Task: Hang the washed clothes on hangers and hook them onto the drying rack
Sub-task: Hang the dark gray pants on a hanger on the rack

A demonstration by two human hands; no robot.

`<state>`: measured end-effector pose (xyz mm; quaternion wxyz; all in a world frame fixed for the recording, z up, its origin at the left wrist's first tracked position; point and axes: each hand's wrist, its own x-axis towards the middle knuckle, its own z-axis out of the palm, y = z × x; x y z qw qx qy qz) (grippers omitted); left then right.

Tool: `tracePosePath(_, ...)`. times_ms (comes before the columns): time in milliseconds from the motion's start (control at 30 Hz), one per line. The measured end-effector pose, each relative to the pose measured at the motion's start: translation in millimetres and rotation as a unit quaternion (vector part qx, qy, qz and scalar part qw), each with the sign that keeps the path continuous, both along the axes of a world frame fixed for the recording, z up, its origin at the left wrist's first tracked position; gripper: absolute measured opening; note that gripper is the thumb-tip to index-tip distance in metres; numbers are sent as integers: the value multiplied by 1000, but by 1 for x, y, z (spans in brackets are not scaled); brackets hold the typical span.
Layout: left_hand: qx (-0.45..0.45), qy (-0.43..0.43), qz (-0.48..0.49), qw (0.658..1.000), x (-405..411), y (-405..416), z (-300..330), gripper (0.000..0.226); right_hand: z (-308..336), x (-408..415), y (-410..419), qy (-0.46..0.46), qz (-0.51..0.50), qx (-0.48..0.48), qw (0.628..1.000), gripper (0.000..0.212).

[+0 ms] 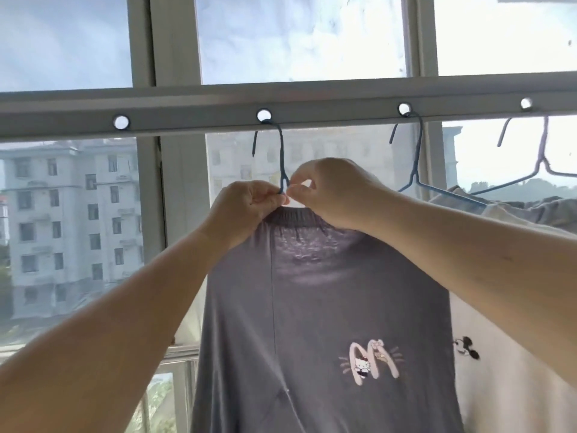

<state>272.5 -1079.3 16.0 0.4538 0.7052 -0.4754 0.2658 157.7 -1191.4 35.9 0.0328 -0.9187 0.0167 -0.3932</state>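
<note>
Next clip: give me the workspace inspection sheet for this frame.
Surface: rail with holes, no table in view.
Job's things: grey shirt on blue hanger, hooked in a rail hole; second hanger hooked to the right, a third past it; white garment behind.
Clutter: nothing seen.
Grippers: left hand and right hand pinch at the collar by the hanger neck.
Cables: nothing seen.
Surroundings: window, building outside.

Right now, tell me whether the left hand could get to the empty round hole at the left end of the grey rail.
Probably yes: the empty hole sits up-left of the left hand, with nothing hanging between them.
</note>
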Motion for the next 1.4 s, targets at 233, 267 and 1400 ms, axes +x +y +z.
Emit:
tracePosePath(233, 60, 97, -68, 991, 0, 12, 16, 2, -9, 10, -12, -45, 6, -2, 999, 30)
tracePosePath(267, 74, 104, -76, 989, 1, 12, 18, 2, -9, 9, -11, -42, 10, 0, 999, 29)
tracePosePath(1400, 258, -463, 249, 811, -5, 38, 43, 53, 8, -33, -32, 39, -164, -92, 981, 25)
